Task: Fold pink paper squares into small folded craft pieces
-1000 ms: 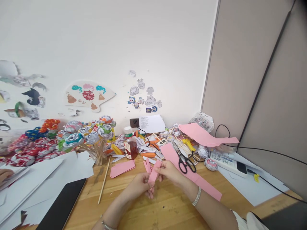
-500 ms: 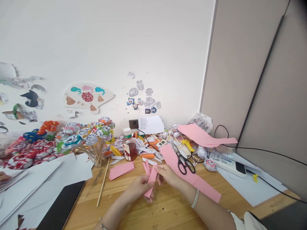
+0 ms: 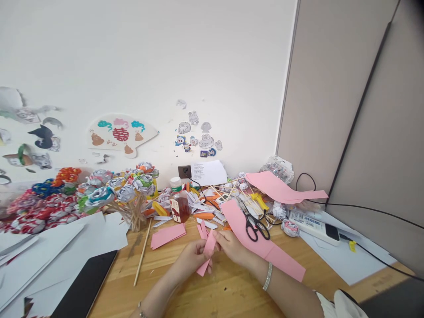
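Between my two hands is a pink paper strip [image 3: 209,244], tilted over the wooden table. My left hand [image 3: 192,260] pinches its lower part, thumb on top. The fingers of my right hand [image 3: 229,245] are closed at its upper right edge. Just behind the hands, a few narrow pink strips [image 3: 202,229] lie on the table. A flat stack of pink paper pieces [image 3: 168,235] rests to their left. On the right, black-handled scissors [image 3: 253,224] lie across a large curved pink sheet [image 3: 285,260].
Paper flowers on sticks [image 3: 127,194] crowd the back left. A bottle of dark liquid [image 3: 177,203] stands before a heap of paper scraps [image 3: 205,207]. White sheets [image 3: 49,260], a black flat device [image 3: 88,282] and a wooden stick [image 3: 142,254] lie left. Cables [image 3: 374,210] run right.
The pink strip between my hands has shifted slightly down and left. My right hand has turned a little, its fingers curling more at the strip's edge. Another person's hand has left the far left edge.
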`<action>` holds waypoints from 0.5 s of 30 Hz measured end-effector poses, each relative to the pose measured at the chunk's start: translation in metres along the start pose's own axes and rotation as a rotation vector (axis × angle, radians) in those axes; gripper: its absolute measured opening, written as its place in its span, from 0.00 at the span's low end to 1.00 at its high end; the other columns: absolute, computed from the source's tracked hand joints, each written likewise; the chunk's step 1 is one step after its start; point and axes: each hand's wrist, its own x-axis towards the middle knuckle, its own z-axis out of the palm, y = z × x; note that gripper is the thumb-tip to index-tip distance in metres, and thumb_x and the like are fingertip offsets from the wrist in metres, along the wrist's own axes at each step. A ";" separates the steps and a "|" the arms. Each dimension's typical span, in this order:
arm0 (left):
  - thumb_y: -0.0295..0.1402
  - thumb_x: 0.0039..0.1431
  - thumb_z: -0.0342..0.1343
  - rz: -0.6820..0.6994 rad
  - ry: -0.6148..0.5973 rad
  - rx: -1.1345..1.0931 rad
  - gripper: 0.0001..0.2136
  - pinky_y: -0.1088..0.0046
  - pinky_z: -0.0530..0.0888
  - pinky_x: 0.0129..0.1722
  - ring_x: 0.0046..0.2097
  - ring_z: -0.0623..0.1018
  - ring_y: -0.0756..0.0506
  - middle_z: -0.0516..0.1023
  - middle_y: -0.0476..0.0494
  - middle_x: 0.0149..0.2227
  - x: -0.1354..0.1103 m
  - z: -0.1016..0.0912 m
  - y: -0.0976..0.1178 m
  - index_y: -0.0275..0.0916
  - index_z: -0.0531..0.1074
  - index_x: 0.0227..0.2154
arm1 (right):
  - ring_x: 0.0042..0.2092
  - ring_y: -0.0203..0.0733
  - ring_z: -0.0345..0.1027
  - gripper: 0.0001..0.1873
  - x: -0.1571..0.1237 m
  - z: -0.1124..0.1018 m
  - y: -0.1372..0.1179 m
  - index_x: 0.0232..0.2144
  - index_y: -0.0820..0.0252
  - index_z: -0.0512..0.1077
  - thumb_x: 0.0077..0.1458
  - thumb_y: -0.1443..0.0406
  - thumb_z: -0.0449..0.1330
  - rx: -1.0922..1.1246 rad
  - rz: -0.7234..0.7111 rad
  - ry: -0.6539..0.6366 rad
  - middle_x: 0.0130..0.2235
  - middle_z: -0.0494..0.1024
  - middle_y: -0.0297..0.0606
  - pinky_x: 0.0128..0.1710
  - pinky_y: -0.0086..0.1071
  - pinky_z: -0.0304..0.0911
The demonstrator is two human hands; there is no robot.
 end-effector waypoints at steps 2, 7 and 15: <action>0.40 0.44 0.58 0.016 0.021 0.030 0.12 0.78 0.65 0.20 0.19 0.72 0.52 0.71 0.52 0.19 0.000 -0.001 0.000 0.35 0.66 0.25 | 0.22 0.31 0.54 0.26 0.000 -0.001 0.000 0.16 0.62 0.59 0.57 0.52 0.41 -0.017 -0.016 0.034 0.18 0.60 0.30 0.24 0.26 0.51; 0.42 0.43 0.57 -0.046 0.071 0.156 0.14 0.79 0.62 0.15 0.15 0.67 0.53 0.67 0.55 0.15 0.001 -0.006 0.001 0.36 0.63 0.18 | 0.22 0.32 0.54 0.25 -0.001 -0.005 -0.010 0.16 0.61 0.58 0.57 0.54 0.40 0.010 -0.055 0.053 0.18 0.61 0.30 0.25 0.27 0.51; 0.41 0.44 0.55 0.011 0.179 0.214 0.13 0.80 0.60 0.15 0.15 0.66 0.54 0.63 0.58 0.13 0.004 -0.009 0.003 0.35 0.66 0.21 | 0.22 0.32 0.54 0.24 0.004 -0.010 -0.007 0.15 0.60 0.58 0.56 0.52 0.43 0.094 -0.017 0.205 0.18 0.60 0.31 0.24 0.27 0.50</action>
